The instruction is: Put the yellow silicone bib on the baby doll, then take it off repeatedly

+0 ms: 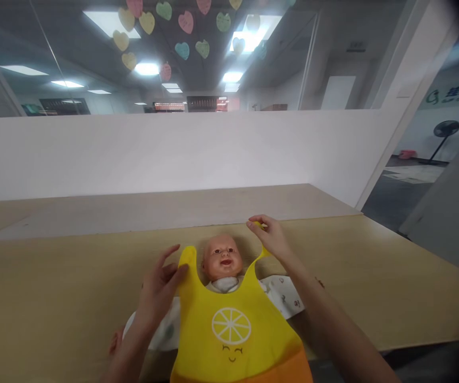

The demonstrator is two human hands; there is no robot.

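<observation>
A yellow silicone bib (209, 308), printed with a white citrus slice and a smiling face, lies over the front of a baby doll (223, 258). The doll is on its back in white patterned clothes, its head above the neck opening. My right hand (271, 236) pinches the end of the bib's right strap, which is raised beside the doll's head. At the left strap, my left hand (163, 282) has its thumb over the strap's edge, with the index finger stretched out and the other fingers curled. The bib's orange lower part (285, 369) runs out of the picture.
The doll rests on a wooden table (73, 276) whose right edge slopes toward me. Behind stands a white wall (173, 154) with a glass window above, dotted with paper hearts (186, 22). A doorway at the right shows a black fan (447, 128).
</observation>
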